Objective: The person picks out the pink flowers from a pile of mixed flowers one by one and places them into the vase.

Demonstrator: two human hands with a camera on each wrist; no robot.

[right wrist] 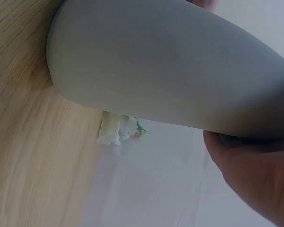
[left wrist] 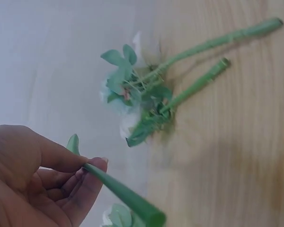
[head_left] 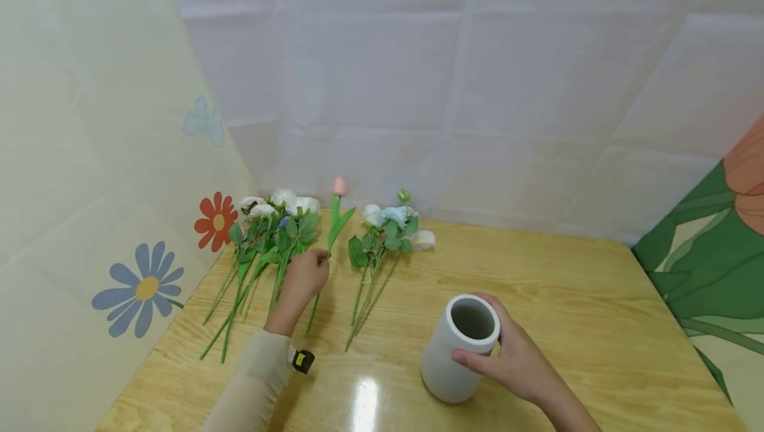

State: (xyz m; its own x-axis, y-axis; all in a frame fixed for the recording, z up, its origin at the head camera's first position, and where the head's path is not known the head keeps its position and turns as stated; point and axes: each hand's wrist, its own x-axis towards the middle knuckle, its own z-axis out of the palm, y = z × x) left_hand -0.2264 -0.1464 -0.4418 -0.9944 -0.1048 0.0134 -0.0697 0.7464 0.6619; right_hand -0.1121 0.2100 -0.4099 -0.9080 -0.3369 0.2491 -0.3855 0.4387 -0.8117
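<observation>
Head view shows the left hand (head_left: pixel 302 279) at about 9 o'clock on the wooden tabletop (head_left: pixel 567 299), its fingers pinched on the green stem of a pink tulip (head_left: pixel 339 186) whose bud points toward 12 o'clock, near the white backdrop. Left wrist view confirms the grip: thumb and fingers (left wrist: pixel 92 165) are clamped around the stem (left wrist: pixel 128 196). Just to the left of that hand lies a bunch of white flowers (head_left: pixel 280 210) with long stems, and just to its right lies a smaller bunch of white and pale blue flowers (head_left: pixel 390 219), both flat on the tabletop. At about 5 o'clock the right hand (head_left: pixel 513 359) grips a white vase (head_left: pixel 456 349) near its open rim, fingers wrapped around the wall; the vase leans slightly, its base on the tabletop. Right wrist view shows the vase (right wrist: pixel 165 66) close up.
</observation>
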